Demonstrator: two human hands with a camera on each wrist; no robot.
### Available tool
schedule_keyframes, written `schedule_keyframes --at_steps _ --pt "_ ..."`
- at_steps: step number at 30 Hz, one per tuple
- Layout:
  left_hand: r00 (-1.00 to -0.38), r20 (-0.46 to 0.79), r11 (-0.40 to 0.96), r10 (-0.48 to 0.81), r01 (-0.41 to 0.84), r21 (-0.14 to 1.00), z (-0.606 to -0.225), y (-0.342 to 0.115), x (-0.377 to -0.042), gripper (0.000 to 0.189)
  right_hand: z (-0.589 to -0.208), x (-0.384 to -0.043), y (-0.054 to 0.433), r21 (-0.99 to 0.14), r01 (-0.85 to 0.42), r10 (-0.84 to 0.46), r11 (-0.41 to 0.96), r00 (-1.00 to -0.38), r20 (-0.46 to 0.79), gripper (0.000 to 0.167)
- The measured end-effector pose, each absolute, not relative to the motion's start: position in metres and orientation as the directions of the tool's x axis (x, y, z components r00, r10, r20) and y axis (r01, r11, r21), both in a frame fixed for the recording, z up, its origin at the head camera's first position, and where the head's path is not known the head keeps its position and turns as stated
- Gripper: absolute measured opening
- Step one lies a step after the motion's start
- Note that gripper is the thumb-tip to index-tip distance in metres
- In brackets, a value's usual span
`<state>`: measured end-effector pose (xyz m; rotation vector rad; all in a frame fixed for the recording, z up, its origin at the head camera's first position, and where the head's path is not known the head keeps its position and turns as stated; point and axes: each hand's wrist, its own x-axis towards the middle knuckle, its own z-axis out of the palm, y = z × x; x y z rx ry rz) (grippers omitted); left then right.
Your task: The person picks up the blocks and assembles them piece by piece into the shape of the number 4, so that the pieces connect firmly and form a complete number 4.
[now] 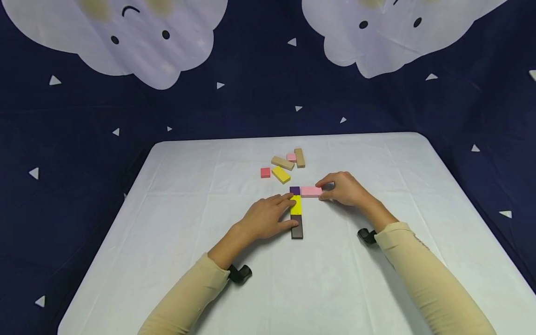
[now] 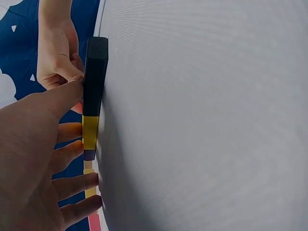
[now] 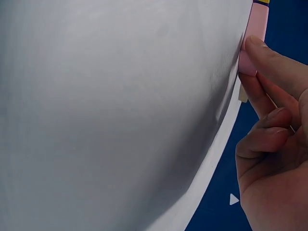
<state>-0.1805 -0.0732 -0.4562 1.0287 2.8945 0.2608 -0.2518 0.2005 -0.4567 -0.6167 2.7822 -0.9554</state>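
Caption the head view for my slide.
Left hand touches a row of blocks; right hand pinches a pink block beside its purple end block.

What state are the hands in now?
Left hand: open, touching a yellow block and a dark block.
Right hand: closed, pinching a long pink block.

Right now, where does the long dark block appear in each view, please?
Head: long dark block, below centre, slightly right.
Left wrist: long dark block, upper left.
Right wrist: not visible.
Shared landmark: the right hand, visible in all three views.
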Motion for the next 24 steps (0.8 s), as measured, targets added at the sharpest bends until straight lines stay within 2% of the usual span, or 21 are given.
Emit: schedule_keyframes --at_steps 15,24 --pt "-0.779 -0.014 0.769 0.626 0.615 0.174 -0.4556 -0.0738 -0.1791 0.068 -0.4542 -0.2474 0.194 -0.586 -0.315 -0.407 0.747 -0.913 -0.027 0.037" --pt "-0.776 -0.008 0.765 0.63 0.619 0.176 -0.4572 -0.0735 -0.1805 0.068 -0.4542 -0.2513 0.197 -0.621 -0.289 -0.4 0.729 -0.916 -0.043 0.037"
